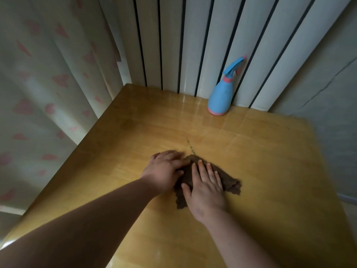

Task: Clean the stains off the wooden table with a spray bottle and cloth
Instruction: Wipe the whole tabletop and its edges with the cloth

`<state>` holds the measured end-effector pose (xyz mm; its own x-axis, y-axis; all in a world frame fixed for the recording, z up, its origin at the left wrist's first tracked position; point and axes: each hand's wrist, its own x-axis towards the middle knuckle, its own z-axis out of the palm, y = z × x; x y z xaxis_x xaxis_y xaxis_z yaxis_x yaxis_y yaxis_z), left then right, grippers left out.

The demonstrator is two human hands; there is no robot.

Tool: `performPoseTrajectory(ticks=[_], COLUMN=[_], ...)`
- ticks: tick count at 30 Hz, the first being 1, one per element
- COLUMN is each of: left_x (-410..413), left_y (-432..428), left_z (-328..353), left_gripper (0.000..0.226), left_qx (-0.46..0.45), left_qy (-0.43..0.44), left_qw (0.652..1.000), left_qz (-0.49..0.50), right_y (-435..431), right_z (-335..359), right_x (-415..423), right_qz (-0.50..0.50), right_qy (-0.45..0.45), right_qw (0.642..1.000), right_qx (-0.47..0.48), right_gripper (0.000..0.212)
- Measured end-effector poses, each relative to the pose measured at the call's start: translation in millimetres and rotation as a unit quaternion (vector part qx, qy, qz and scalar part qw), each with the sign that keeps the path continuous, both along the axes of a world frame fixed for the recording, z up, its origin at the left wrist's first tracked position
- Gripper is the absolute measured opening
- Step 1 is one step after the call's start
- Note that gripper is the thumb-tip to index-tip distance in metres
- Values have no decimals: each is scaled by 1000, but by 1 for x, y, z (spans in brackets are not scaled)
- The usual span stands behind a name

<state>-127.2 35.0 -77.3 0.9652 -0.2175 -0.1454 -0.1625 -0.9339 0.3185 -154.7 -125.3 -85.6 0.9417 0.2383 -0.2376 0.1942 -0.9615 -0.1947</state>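
Observation:
A dark brown cloth (229,180) lies crumpled on the middle of the wooden table (270,171). My right hand (205,188) presses flat on the cloth with its fingers spread. My left hand (164,169) rests on the cloth's left edge, palm down, partly on the wood. A thin greenish stain line (190,145) runs away from the cloth toward the back. A blue spray bottle (222,95) with pink trim stands upright at the back of the table, well apart from both hands.
A white ribbed radiator (193,45) stands behind the table's far edge. A curtain with pink hearts (48,84) hangs along the left edge. A grey wall (328,84) is at the right.

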Motion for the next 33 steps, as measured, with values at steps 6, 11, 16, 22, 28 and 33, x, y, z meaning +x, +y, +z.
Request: performPoseTrajectory(ticks=[6, 11, 16, 22, 28, 33], left_x=[39, 72, 119, 174, 198, 195], left_y=[45, 73, 87, 100, 119, 138], left_z=[4, 1, 0, 11, 6, 6], left_gripper=[53, 53, 55, 68, 84, 58], left_qx=[7, 21, 77, 59, 45, 51], left_qy=[-8, 32, 37, 138, 140, 11], left_qw=[984, 988, 989, 973, 977, 985], left_qz=[178, 148, 123, 178, 154, 166], right_y=[17, 43, 71, 97, 124, 155], right_z=[-12, -11, -12, -19, -21, -20], right_x=[42, 101, 169, 248, 286, 300], right_qz=[-8, -25, -26, -40, -58, 8], right_qy=[-28, -28, -19, -20, -3, -11], right_qw=[999, 998, 998, 997, 995, 996], right_qx=[-39, -45, -51, -69, -86, -88], right_gripper=[82, 76, 76, 79, 78, 76])
